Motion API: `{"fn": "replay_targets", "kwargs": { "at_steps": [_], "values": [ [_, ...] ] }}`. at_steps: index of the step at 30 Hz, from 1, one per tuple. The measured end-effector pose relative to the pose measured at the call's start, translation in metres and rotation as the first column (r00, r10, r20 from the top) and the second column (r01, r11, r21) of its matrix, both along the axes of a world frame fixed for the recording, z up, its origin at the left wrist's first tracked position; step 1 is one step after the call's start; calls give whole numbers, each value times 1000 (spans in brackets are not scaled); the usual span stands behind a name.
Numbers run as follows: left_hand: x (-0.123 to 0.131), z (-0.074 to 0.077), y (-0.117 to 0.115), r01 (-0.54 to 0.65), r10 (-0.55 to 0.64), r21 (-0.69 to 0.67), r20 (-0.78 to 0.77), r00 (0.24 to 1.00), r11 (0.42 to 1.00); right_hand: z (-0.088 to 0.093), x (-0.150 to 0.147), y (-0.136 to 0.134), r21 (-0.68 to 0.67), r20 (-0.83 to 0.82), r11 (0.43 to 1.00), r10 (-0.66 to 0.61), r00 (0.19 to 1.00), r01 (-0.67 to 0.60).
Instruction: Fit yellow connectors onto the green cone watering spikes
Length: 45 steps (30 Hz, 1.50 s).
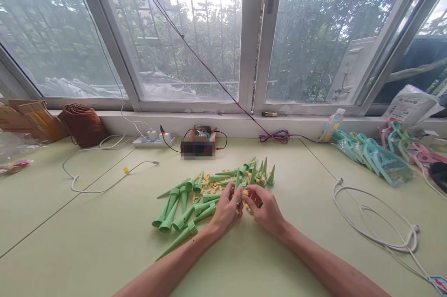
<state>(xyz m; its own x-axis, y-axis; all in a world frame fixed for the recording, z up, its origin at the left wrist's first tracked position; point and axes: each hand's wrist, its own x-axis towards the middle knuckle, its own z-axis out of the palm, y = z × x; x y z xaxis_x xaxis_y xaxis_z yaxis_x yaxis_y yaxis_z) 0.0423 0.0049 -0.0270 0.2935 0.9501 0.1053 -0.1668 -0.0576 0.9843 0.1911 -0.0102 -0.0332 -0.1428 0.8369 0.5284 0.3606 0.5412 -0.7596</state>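
A pile of green plastic cone spikes (185, 206) lies on the pale green table (87, 241), mixed with several small yellow pieces (209, 185). Both of my hands meet at the near edge of the pile. My left hand (226, 208) is closed, its fingers pinched round an upright green spike (238, 185). My right hand (266, 208) is closed beside it, fingertips pressed to the same spike's lower end, where a small yellow piece shows. More spikes (260, 171) stand or lie just behind my fingers.
A white cable (377, 222) loops at the right. Packs of teal and pink clips (380, 157) lie far right, with a bottle (331, 124). A power strip (153, 138), a small box (199, 141) and a brown bag (82, 124) sit by the window sill.
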Motion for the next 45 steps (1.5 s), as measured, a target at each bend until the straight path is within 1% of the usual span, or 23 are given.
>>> {"fn": "replay_targets", "kwargs": {
  "at_steps": [4, 8, 14, 18, 22, 27, 34, 40, 45],
  "values": [
    [0, 0, 0, 14, -14, 11, -13, 1000, 1000, -1, 0, 0, 32, 31, 999, -12, 999, 11],
    [0, 0, -1, 14, -14, 11, -21, 1000, 1000, -2, 1, 2, 35, 63, 999, -37, 997, 34],
    [0, 0, -1, 10, -10, 8, -9, 1000, 1000, 1, 2, 0, 50, 74, 996, -75, 994, 72],
    [0, -1, -1, 4, -4, -1, -13, 1000, 1000, 1, 1, -1, 68, 82, 996, -63, 995, 57],
    [0, -1, -1, 1, -1, -1, -20, 1000, 1000, -1, 0, 1, 42, 89, 998, -51, 995, 47],
    [0, 1, -2, -4, 4, -10, -20, 1000, 1000, 0, 1, 0, 28, 92, 997, -73, 993, 71],
    [1, 0, -2, -6, 6, -17, -19, 1000, 1000, 2, 0, -1, 28, 103, 999, -43, 994, 40],
    [1, -1, -2, 2, -2, -6, -28, 1000, 1000, 2, 2, -1, 24, 118, 998, -64, 991, 61],
    [0, -1, -2, -8, 8, -13, -27, 1000, 1000, 2, 1, -2, 47, 124, 997, -68, 990, 62]
  ]
}}
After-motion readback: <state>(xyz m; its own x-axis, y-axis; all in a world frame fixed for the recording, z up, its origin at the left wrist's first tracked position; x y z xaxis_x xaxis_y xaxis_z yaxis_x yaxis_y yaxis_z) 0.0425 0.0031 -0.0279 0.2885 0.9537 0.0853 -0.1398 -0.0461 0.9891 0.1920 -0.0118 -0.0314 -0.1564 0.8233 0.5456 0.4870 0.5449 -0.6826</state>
